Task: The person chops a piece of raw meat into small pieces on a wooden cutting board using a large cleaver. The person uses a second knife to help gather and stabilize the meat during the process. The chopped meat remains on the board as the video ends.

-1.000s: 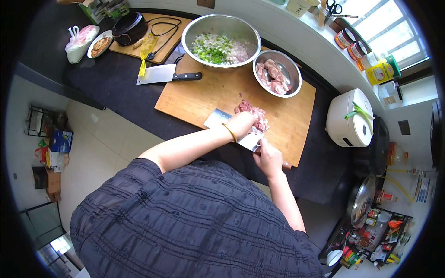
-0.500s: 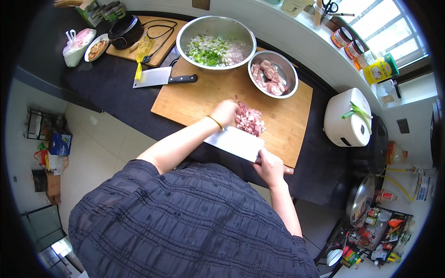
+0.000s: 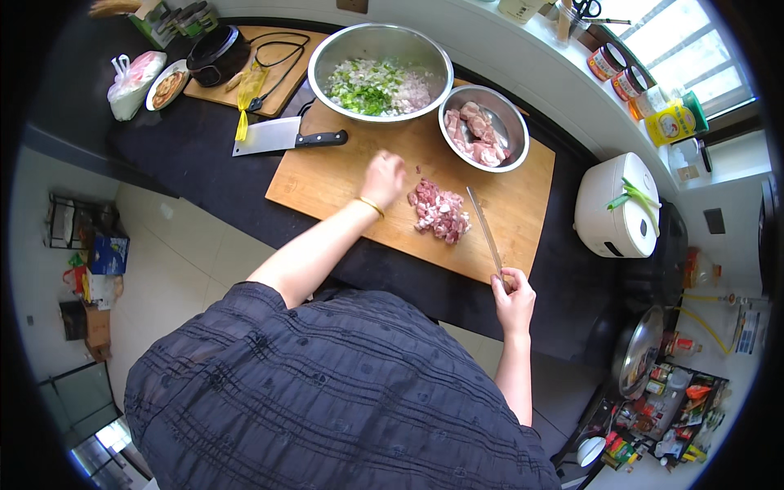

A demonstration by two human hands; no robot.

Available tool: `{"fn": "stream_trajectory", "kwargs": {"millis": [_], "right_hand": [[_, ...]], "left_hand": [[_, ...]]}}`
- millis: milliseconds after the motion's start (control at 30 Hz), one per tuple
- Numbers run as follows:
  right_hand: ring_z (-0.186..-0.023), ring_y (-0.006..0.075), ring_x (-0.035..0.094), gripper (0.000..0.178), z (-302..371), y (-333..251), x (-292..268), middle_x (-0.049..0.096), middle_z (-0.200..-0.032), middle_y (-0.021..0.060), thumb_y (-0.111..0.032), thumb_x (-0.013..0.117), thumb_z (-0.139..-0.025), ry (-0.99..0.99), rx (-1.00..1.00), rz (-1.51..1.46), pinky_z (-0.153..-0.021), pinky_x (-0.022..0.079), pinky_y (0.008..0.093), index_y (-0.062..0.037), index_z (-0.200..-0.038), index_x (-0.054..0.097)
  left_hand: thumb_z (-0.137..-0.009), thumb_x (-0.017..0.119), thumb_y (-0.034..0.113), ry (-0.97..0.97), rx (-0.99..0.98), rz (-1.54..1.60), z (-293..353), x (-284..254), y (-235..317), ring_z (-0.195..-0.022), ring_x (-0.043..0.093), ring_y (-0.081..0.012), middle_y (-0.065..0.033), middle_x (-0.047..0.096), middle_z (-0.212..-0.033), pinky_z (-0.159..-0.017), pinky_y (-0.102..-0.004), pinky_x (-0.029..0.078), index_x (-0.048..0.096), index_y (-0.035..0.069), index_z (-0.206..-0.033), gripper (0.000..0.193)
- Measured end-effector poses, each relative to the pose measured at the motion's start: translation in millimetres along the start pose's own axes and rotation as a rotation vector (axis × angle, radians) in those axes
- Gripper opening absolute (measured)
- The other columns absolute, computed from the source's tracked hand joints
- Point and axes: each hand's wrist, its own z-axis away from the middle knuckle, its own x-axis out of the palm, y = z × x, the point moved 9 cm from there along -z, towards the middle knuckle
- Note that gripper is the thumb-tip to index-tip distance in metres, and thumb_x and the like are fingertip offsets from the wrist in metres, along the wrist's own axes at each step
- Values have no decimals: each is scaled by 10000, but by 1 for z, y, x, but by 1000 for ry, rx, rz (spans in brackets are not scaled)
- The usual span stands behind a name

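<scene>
My right hand (image 3: 514,296) grips the handle of a cleaver (image 3: 482,223), whose blade shows almost edge-on, upright just right of the chopped meat (image 3: 441,211). That pink meat lies in a small heap on the wooden cutting board (image 3: 318,184). Over the board, left of the heap and apart from it, my left hand (image 3: 384,177) has its fingers curled in, with nothing visible in them. Behind the heap stands a steel bowl with larger meat pieces (image 3: 472,135). A bigger steel bowl (image 3: 445,69) beside it holds chopped green onion (image 3: 359,88) and pale minced bits.
A second cleaver (image 3: 273,137) lies across the board's left edge. Beyond it, a smaller board carries a black pot (image 3: 219,55), a cord and a yellow bag (image 3: 251,86). A white rice cooker (image 3: 616,204) with green onion on its lid stands to the right. Jars (image 3: 606,61) line the windowsill.
The cleaver has swung from lying flat in front of the meat to standing edge-on at its right. My left hand has drawn away from the heap, back and left.
</scene>
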Motion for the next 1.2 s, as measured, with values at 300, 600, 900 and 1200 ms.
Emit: {"fn": "stream_trajectory", "kwargs": {"millis": [300,600,900,1200], "right_hand": [[-445,45,391,210,-10,34,19,477,-494,-2,-196,667,-758,-48,205,-131,-435,327,220,-19,-851,604],[-368,64,437,222,-12,45,31,531,-520,38,-196,613,-819,-119,312,-324,-349,324,195,7,-902,577],[-379,70,440,237,-11,29,66,510,-529,26,-224,555,-856,-287,335,-434,-362,344,208,10,-893,567],[-407,72,450,280,-6,31,70,521,-546,28,-261,585,-840,-325,276,-395,-390,362,215,-1,-941,571]], "left_hand": [[-751,579,115,-511,126,106,-1,77,24,-964,522,-315,-177,547,-1023,-860,-354,416,586,20,-1018,283],[-623,719,165,-348,-115,-184,28,-8,-20,-858,561,-311,-180,580,-886,-780,-373,450,621,11,-880,316],[-671,704,153,-489,-234,334,50,47,17,-696,617,-149,-102,649,-772,-666,-279,500,641,1,-889,273],[-797,641,231,695,-1255,1135,36,-24,-143,-729,590,-312,-203,565,-911,-678,-408,526,476,-83,-1039,429]]}}
